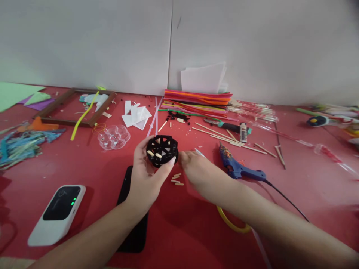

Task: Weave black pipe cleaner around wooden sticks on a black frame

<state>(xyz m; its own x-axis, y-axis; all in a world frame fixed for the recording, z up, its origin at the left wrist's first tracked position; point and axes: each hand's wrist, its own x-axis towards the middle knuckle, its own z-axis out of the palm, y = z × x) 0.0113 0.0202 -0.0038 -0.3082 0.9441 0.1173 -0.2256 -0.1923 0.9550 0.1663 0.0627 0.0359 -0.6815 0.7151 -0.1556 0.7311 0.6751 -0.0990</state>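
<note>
My left hand point(146, 175) is closed around a small black round frame point(162, 150) with open slots and short pale wooden pieces stuck in it, held just above the red table. My right hand point(196, 168) lies right of the frame, palm down and blurred, fingertips close to the frame's edge; I cannot make out its fingers. A few short wooden stick pieces point(176, 179) lie on the table between both hands.
A blue glue gun point(238, 168) with a black cord lies right of my right hand. A black phone point(134, 224) sits under my left wrist, a white device point(57, 213) at the near left. Wooden sticks point(224, 136), stacked coloured sheets point(198, 99), a clear plastic piece point(113, 137) and a wooden frame point(75, 108) lie further back.
</note>
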